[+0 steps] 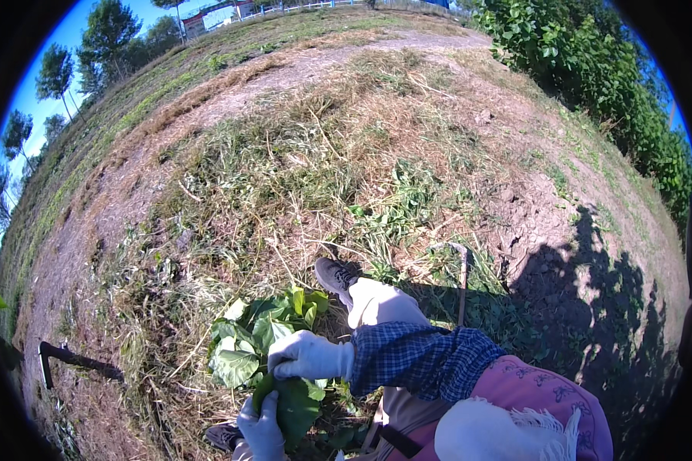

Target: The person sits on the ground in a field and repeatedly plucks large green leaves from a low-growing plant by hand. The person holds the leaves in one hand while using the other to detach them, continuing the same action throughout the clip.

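Right hand (309,356): its white-gloved fingers are pinching the top edge of a big green leaf (297,413).
Left hand (261,432): its gloved fingers are gripping the leaf's left side.
Big leaf: it is hanging just below the right fingers.
Leaf pile (235,363): it is lying just past the fingers.
Bent tool (84,359): it is lying well left of the fingers.

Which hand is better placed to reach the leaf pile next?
Probably the right hand: it is beside the leaf pile, while the left hand is farther off; both hold the dark leaf.
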Tool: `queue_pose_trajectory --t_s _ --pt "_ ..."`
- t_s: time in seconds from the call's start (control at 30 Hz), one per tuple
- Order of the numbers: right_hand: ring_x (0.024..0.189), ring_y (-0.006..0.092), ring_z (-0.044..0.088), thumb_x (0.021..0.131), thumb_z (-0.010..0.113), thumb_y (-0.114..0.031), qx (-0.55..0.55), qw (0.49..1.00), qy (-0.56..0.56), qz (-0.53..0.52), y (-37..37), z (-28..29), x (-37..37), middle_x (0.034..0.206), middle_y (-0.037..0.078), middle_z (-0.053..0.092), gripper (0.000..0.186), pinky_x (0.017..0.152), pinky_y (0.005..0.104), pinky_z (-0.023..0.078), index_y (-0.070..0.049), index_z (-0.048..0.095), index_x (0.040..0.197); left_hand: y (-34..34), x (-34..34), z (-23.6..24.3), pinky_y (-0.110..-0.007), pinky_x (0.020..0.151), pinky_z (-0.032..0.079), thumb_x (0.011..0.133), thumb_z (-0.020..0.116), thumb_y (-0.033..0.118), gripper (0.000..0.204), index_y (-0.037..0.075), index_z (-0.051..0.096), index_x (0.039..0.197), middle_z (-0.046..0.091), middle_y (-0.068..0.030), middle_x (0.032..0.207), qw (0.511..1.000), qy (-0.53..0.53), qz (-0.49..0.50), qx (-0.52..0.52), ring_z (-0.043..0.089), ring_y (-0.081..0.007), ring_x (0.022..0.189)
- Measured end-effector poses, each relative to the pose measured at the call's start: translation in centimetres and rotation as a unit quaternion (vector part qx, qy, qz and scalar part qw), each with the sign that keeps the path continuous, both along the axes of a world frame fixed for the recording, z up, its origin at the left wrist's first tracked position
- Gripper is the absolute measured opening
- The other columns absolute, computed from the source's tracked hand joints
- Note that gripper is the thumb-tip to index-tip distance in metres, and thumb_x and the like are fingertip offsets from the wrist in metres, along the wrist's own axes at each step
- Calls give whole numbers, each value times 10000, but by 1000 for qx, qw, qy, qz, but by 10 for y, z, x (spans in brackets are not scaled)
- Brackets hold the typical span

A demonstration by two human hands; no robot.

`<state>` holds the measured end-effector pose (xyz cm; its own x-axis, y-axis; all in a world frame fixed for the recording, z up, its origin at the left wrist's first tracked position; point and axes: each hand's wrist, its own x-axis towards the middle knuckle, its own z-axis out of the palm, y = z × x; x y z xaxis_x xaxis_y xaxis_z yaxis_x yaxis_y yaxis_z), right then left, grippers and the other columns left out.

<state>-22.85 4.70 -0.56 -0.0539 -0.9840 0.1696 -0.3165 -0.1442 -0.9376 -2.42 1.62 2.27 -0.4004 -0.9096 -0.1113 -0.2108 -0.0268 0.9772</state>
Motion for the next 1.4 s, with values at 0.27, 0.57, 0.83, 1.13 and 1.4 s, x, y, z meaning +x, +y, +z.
queue_pose_trajectory --t_s 0.27,0.57,0.83,1.13,1.4 --pt "793 96 660 868 728 -127 35 985 -168 7 -2 -2 2 847 38 726 153 762 280 530 -37 722 992 0 3 -6 -257 673 504 914 666 68 180 -46 724 1040 721 -63 858 999 43 6 23 621 -111 728" --pt "807 78 642 918 706 -119 29 958 -277 -68 -9 12 -22 873 29 722 137 773 243 515 11 714 961 -3 3 -2 -276 683 511 914 655 70 198 -66 722 1041 732 -87 854 1000 -6 -2 -14 632 -131 730" --pt "1010 277 688 847 751 -243 2 995 18 95 3 12 6 1073 117 712 401 898 386 538 -91 665 1208 0 0 -10 -263 662 502 923 653 65 178 -64 725 1023 715 -75 824 1000 17 -4 20 612 -107 727" --pt "867 291 671 848 750 -229 -8 997 51 61 1 -9 9 897 111 676 221 787 397 533 -102 705 1023 2 -3 -4 -263 644 486 937 681 111 199 -63 720 1025 697 -54 816 999 -10 -45 23 576 -88 722" --pt "849 306 683 848 743 -225 -59 997 30 25 -2 -16 7 878 123 688 216 767 396 537 -84 711 1008 3 -9 9 -274 670 481 946 681 146 240 -61 715 1063 696 -58 821 997 -35 -62 9 568 -89 744"
